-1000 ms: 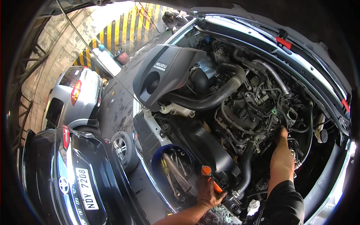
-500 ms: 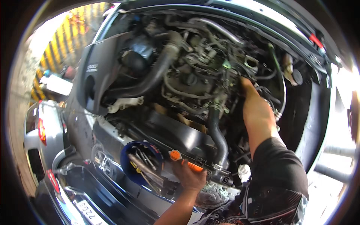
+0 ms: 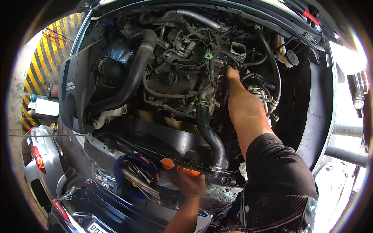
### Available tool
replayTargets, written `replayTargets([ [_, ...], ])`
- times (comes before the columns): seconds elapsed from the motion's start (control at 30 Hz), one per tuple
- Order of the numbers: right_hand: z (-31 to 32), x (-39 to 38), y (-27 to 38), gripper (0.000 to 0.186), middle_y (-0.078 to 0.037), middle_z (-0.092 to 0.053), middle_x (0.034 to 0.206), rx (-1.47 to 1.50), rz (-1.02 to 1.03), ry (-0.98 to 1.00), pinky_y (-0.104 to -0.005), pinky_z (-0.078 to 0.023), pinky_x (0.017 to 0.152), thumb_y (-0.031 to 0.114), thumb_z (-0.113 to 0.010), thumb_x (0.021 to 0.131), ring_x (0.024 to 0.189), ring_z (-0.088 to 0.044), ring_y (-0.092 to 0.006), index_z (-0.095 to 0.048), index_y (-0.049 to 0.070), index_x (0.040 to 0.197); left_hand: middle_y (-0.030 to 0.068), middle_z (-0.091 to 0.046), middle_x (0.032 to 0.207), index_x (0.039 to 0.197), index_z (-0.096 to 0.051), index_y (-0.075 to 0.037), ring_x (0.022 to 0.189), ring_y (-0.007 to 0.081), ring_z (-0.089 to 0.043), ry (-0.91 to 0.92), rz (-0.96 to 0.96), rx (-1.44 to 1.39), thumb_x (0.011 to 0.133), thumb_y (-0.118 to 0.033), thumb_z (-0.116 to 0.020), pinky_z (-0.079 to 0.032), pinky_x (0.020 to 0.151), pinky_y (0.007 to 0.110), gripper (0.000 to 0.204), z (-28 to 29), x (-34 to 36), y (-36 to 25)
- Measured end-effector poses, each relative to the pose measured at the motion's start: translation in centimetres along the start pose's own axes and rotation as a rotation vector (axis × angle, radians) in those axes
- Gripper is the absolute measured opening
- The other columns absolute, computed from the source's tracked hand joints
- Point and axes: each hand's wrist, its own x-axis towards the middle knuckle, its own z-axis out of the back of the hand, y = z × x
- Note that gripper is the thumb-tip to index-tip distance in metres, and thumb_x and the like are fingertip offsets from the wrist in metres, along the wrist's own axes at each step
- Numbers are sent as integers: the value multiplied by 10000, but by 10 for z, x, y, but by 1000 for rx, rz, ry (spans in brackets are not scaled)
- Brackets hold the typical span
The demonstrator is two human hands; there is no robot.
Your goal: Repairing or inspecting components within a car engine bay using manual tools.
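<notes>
My left hand (image 3: 188, 182) grips at the radiator's top edge, fingers curled over an orange strip (image 3: 192, 171), beside the orange-marked radiator cap (image 3: 168, 163). My right arm stretches into the engine (image 3: 167, 79); my right hand (image 3: 232, 73) is deep among hoses and metal parts, its fingertips hidden. Left of it are a green bracket (image 3: 208, 55) and an open round metal port (image 3: 237, 49). A thick ribbed black hose (image 3: 210, 139) runs down between my arms. A blue round container (image 3: 120, 178) of metal tools sits left of my left hand.
A grey plastic engine cover (image 3: 74, 101) leans at the bay's left. A silver car (image 3: 46, 147) and a dark car (image 3: 89, 209) stand close by. Beyond are a yellow-and-black striped surface (image 3: 44, 70) and white and blue containers (image 3: 46, 105). Grey pipes (image 3: 345, 155) lie at the right.
The view has swung so the engine bay sits further left and higher, with more of my right arm showing. Both hands stay at the same spots on the car.
</notes>
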Motion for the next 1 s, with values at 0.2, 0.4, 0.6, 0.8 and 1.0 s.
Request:
replayTargets([
  [0.2,12,-7,-3,314,-194,-671,1032,-849,400,202,-442,-498,876,210,-431,908,981,-638,-363,-577,44,1131,329,-371,1367,1363,-378,79,1299,518,-313,39,5,5,887,-691,-399,-244,1069,609,905,-2,-8,0],
  [0.4,25,2,3,303,-260,-612,1203,-677,455,348,-445,-450,991,187,-392,915,1155,-572,-414,-567,69,1132,317,-369,1381,1371,-354,71,1285,490,-352,70,55,21,887,-685,-405,-263,1071,582,899,-4,-12,3],
  [0.6,26,1,2,320,-272,-622,1165,-529,421,258,-444,-467,966,205,-390,916,1112,-595,-415,-574,78,1144,336,-306,1412,1379,-340,46,1321,500,-292,2,-43,86,888,-688,-384,-236,1072,603,885,-9,-10,10],
  [0.8,45,-16,24,379,-282,-578,1241,-524,258,394,-444,-471,963,244,-374,943,1175,-565,-396,-592,112,1223,366,-223,1442,1385,-323,40,1356,515,-222,76,-23,85,891,-680,-380,-224,1072,622,875,-4,-9,10],
  [1.0,44,-23,29,404,-275,-542,1298,-324,54,390,-444,-477,967,260,-394,941,1197,-546,-398,-560,91,1268,384,-193,1449,1364,-344,46,1355,531,-219,69,-14,71,899,-658,-376,-226,1069,623,844,-4,-6,8],
])
